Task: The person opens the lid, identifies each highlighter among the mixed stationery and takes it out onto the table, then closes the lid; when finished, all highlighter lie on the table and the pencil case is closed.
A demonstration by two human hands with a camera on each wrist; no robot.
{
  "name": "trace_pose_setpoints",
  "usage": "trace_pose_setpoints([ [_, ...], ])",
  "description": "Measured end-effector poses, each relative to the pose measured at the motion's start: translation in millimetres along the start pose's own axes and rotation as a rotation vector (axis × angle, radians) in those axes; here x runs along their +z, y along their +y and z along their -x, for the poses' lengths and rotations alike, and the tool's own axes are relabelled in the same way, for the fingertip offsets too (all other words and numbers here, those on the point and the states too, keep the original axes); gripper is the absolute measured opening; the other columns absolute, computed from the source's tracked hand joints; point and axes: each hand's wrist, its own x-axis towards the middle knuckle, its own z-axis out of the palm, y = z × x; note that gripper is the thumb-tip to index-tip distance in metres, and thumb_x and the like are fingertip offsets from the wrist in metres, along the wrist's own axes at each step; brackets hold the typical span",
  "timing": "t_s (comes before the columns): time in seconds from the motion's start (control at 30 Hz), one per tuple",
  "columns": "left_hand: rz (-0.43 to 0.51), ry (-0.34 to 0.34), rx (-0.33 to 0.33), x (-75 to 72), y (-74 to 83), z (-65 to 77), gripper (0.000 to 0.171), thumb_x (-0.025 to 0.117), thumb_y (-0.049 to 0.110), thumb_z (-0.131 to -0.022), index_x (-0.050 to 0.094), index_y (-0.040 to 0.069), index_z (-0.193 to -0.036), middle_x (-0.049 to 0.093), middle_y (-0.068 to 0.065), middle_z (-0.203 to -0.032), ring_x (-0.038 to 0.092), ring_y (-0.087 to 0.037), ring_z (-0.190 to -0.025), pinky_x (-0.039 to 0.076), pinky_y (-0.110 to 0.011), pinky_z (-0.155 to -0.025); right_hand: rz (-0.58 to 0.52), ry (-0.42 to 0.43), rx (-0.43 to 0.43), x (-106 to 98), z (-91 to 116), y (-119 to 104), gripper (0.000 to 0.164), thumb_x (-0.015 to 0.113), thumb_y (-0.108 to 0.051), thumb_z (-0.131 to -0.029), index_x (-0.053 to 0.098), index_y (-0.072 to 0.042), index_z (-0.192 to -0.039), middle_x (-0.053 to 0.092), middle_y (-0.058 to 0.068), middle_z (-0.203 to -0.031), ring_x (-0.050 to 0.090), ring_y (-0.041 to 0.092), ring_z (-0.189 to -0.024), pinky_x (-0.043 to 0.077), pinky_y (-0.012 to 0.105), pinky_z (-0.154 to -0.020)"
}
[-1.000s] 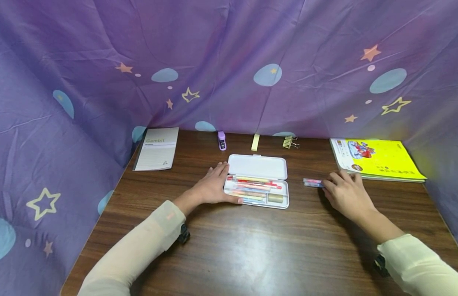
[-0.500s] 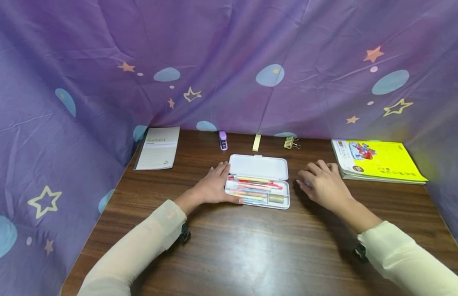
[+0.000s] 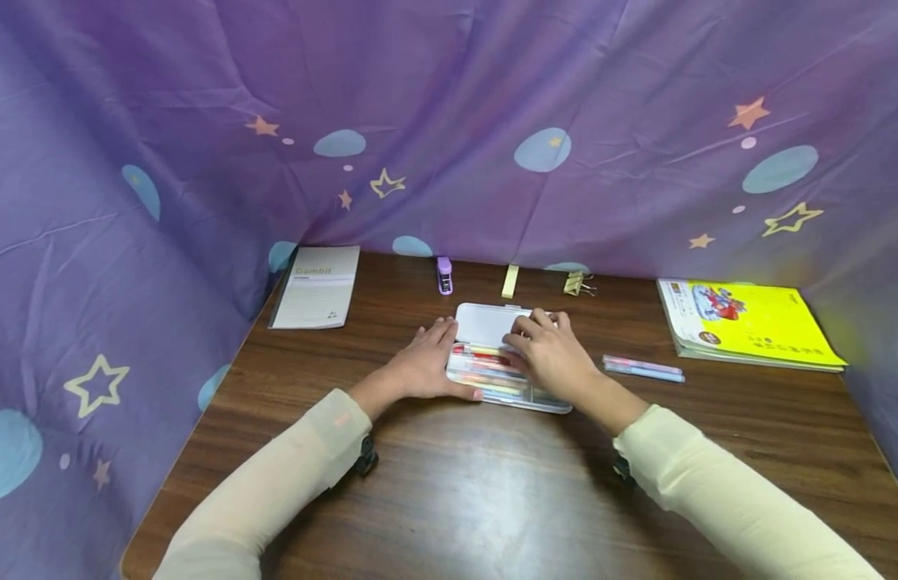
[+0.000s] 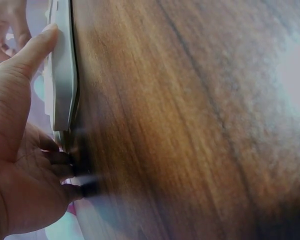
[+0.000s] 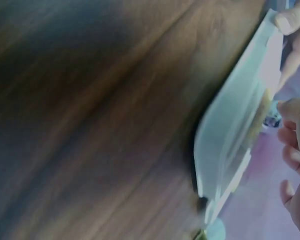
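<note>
A white pencil case (image 3: 485,324) lies with its lid folded back at mid-table. Several pens and pencils (image 3: 485,370) fill its tray. My left hand (image 3: 427,366) rests against the case's left end, the thumb along the front edge and the other fingers beside the left side; in the left wrist view this thumb (image 4: 37,47) lies straight on the rim. Above the right part of the tray hovers my right hand (image 3: 553,354), fingers loosely bent. No held thing shows among the right fingers (image 5: 292,157) in the right wrist view. Two pens (image 3: 643,368), pinkish and blue, lie right of the case.
Along the back stand a purple stapler (image 3: 444,276), a yellow strip-like block (image 3: 510,281) and a gold binder clip (image 3: 575,283). A white notebook (image 3: 314,290) lies at back left, a yellow book stack (image 3: 767,322) at back right. A purple curtain (image 3: 449,121) borders the table.
My right hand has left the pair of pens on the table and moved left, over the pencil case. The left hand stays at the case's left end.
</note>
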Motion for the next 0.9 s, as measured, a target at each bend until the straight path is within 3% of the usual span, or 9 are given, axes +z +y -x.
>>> trace_pose_setpoints([
  [0.2,0.006,0.008,0.008,-0.1,1.4,1.1,0.143,0.078,0.082,-0.084,0.005,0.002,-0.177,0.006,-0.019,-0.187,0.004,-0.033,-0.175,0.009,-0.049,-0.144,-0.003,-0.043,0.014,12.8,-5.2,-8.1,0.008,0.082,-0.026,-0.101,0.082,-0.018,-0.101,0.070,0.002,-0.104,0.061,0.029,-0.104,0.051,0.059,-0.093],
  [0.4,0.006,0.016,0.015,0.3,0.1,0.1,0.142,0.078,0.082,-0.085,0.005,0.002,-0.177,0.007,-0.020,-0.187,0.004,-0.033,-0.176,0.007,-0.048,-0.144,0.097,-0.034,-0.033,18.4,-6.0,-9.5,0.012,0.081,-0.025,-0.102,0.080,-0.014,-0.098,0.067,0.003,-0.098,0.060,0.029,-0.100,0.051,0.058,-0.092],
  [0.6,0.011,0.015,0.022,-1.7,2.0,0.0,0.143,0.078,0.082,-0.085,0.005,0.001,-0.177,0.007,-0.021,-0.187,0.004,-0.033,-0.175,0.008,-0.048,-0.144,0.131,-0.011,-0.060,17.2,-5.9,-7.1,0.013,0.079,-0.025,-0.103,0.079,-0.014,-0.096,0.066,0.003,-0.096,0.059,0.030,-0.099,0.051,0.057,-0.091],
  [0.9,0.003,0.023,0.029,0.1,0.7,0.6,0.143,0.078,0.083,-0.084,0.007,0.000,-0.177,0.008,-0.021,-0.186,0.006,-0.035,-0.175,0.010,-0.050,-0.144,0.090,0.020,-0.043,0.8,-1.4,0.1,0.017,0.085,-0.030,-0.098,0.079,-0.015,-0.103,0.069,0.004,-0.103,0.061,0.031,-0.103,0.052,0.058,-0.094],
])
